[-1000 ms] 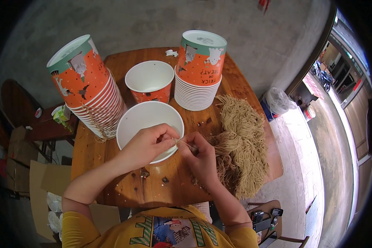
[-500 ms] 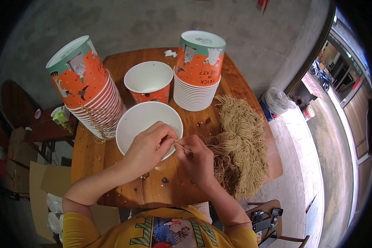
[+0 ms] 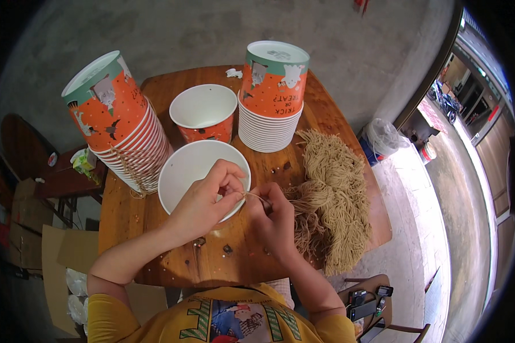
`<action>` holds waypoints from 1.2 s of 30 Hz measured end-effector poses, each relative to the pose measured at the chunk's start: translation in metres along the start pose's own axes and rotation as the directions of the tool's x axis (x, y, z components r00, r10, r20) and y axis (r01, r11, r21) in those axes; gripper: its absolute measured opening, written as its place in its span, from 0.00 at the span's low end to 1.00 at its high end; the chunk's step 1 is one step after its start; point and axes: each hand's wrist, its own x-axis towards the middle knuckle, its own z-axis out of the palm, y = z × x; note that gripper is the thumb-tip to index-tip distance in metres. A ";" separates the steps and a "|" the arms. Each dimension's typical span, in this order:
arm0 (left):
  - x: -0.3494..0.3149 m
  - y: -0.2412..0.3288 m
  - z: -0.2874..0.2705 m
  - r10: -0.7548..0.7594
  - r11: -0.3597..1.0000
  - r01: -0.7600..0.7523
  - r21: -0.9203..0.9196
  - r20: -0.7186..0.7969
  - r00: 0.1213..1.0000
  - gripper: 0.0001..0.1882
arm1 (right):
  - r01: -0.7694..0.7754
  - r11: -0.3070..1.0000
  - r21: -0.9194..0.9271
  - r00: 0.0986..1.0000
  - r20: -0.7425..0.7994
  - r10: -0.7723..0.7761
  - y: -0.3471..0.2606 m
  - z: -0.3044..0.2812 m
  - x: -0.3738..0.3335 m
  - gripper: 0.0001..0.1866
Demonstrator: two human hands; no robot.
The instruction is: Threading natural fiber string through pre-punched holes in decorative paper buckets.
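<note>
Head view: a thin cord [image 3: 254, 195] is pinched by the left hand [image 3: 209, 197] and right hand [image 3: 274, 218] at the right of the near bucket [image 3: 177, 171]. The wooden table [image 3: 183, 263] is backed by a grey wall [image 3: 200, 34]; tan strands [image 3: 343, 200] are heaped right.

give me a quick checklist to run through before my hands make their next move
1. String held by both hands: ok, pinched between the fingertips of left hand and right hand.
2. Knot in it: cannot tell, fingers cover too much.
3. Front bucket mouth up: ok, partly behind the left hand.
4. More string close by: ok, the string bundle lies to the right hand's right.
5. Table free of crumbs: not ok, small bits are scattered on it.
</note>
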 end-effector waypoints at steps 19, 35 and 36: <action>0.002 0.005 0.000 0.000 1.000 -0.002 0.031 0.080 0.997 0.17 | 0.507 0.711 -0.487 0.837 0.082 -0.541 0.006 -0.011 0.003 0.16; 0.004 -0.004 -0.001 0.054 0.997 -0.050 -0.061 0.066 0.996 0.17 | 0.450 0.846 -0.285 0.888 0.042 -0.458 0.006 -0.009 0.001 0.09; 0.004 -0.003 -0.001 0.044 0.998 -0.040 -0.058 0.070 0.997 0.17 | 0.451 0.846 -0.285 0.888 0.043 -0.458 0.004 -0.011 0.001 0.09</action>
